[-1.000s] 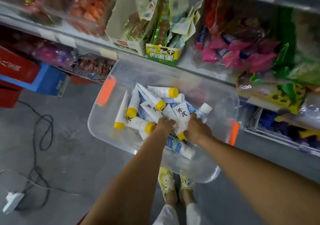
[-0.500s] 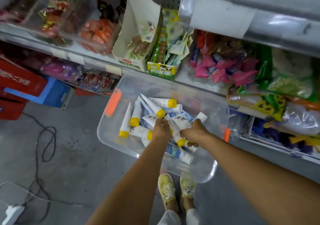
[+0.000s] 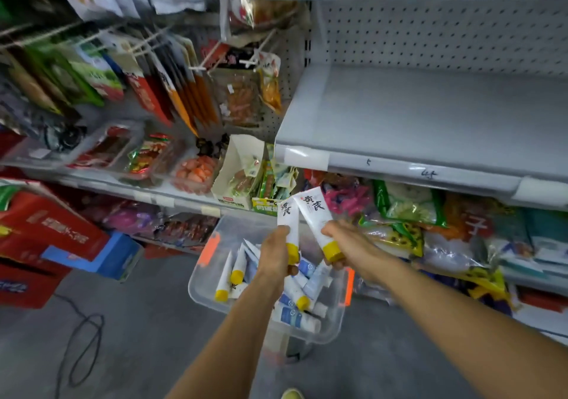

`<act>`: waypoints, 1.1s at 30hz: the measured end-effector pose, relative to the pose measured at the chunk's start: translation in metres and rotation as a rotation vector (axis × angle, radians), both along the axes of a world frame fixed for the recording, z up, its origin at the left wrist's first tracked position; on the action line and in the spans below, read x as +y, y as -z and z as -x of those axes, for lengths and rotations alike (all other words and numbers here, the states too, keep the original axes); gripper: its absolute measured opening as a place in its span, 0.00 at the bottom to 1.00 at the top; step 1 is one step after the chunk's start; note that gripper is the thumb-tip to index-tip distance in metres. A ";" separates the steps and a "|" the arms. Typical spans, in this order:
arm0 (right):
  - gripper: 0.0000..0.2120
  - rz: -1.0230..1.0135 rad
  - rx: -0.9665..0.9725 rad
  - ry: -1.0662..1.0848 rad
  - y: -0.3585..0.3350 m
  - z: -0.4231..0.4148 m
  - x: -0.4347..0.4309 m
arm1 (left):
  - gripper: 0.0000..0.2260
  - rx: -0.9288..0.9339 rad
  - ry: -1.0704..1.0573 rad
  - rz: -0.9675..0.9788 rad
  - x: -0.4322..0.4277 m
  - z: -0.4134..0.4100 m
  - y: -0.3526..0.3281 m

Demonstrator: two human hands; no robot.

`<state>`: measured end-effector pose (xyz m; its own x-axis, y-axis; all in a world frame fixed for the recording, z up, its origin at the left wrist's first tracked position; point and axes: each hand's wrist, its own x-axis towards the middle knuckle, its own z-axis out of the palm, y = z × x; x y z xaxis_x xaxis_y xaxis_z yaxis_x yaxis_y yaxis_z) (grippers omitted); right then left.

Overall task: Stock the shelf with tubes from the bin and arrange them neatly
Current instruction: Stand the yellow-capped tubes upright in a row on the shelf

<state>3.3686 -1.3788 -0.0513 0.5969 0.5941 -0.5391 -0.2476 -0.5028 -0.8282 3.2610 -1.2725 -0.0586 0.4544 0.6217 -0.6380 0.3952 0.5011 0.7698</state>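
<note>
On my feed the left hand (image 3: 275, 255) sits just below centre frame, fingers curled round the lower part of a white tube (image 3: 288, 217); its yellow cap points down and its flat crimped end points up. The right hand (image 3: 347, 246), just to the right of it, grips a second tube (image 3: 315, 214) close to its yellow cap, crimped end up and tilted towards the left; black brush-style lettering shows on both. The two tubes stand side by side, their upper ends close together; I cannot tell whether they touch.

Both are held over the clear bin (image 3: 333, 328) at lower centre, which has an orange latch (image 3: 207, 249) on its left side; the loose tubes (image 3: 295, 294) lie jumbled inside it, some white with yellow caps, some blue and white with white caps.

The grey shelf (image 3: 430, 112) fills the upper right of the frame, backed by pegboard (image 3: 445, 36); its price rail (image 3: 424, 172) carries handwritten marks. I see snack packets (image 3: 172, 91) hanging on hooks at upper left; an open cardboard box (image 3: 238, 168) stands on the lower shelf at centre; red cartons (image 3: 46, 232) are stacked at the left edge. A black cable (image 3: 84, 349) loops on the floor at lower left; a yellow shoe (image 3: 292, 394) shows at the bottom edge.
</note>
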 end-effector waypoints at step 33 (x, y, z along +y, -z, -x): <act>0.22 -0.440 -0.901 0.281 -0.365 -0.221 -0.254 | 0.15 -0.611 0.180 -0.933 -0.205 -0.205 -0.341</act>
